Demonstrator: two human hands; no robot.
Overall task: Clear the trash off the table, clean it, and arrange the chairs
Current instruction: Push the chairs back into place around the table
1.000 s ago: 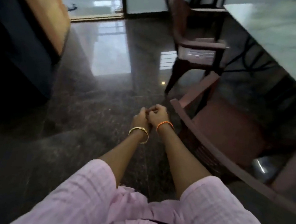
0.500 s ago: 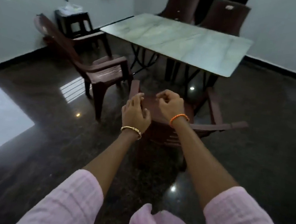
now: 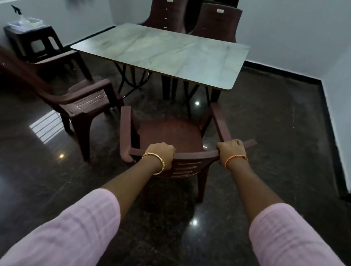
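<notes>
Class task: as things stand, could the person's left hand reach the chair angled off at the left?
Probably not yet: the left hand grips the near chair's backrest, and open floor separates it from the angled chair.

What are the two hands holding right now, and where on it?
Both grip the near chair by the top edge of its backrest: left hand near the middle, right hand at the right corner by the armrest.

left hand point(image 3: 161, 152), right hand point(image 3: 232, 149), gripping chair point(image 3: 169, 135) backrest
</notes>
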